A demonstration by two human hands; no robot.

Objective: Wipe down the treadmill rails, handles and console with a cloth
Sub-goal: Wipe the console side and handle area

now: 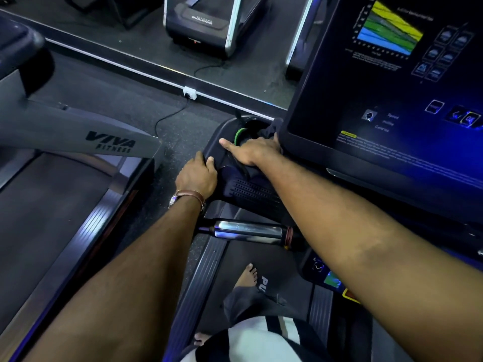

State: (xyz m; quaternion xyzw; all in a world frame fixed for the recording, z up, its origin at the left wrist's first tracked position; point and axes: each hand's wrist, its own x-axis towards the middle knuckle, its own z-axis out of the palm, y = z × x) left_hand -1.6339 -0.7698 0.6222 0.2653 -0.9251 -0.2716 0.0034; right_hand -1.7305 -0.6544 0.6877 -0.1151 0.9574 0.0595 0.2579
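Cloth (247,169), dark and bunched, lies on the console tray (251,192) at the left side of the treadmill console (392,87), pinned beneath the right hand (252,150). Right hand lies palm down on the cloth with fingers extended toward the base of the console and thumb stretched out to the left; the fingers press rather than clench. More dark fabric shows beyond the fingertips, beside the cup holder (244,133) with its green ring. Left hand (197,176) grasps the left edge of the tray: fingers curl over the rim and the thumb rests on top. A bracelet (189,195) circles the left wrist. The right-hand fingertips are partly hidden against the console base, and most of the cloth is covered by the palm, so its full outline cannot be made out. The console is cut off at the right edge of the view; its small print is too blurred to read. A chrome handle (248,231) runs crosswise below the tray, partly covered by both forearms. A ribbed side rail (203,270) runs beneath it, with a bare foot (248,273) just beside it on the belt. To the left stands a neighbouring treadmill (109,143) marked VIVA FITNESS. A wall socket (189,92) with a black cable (170,116) sits behind, at floor level.
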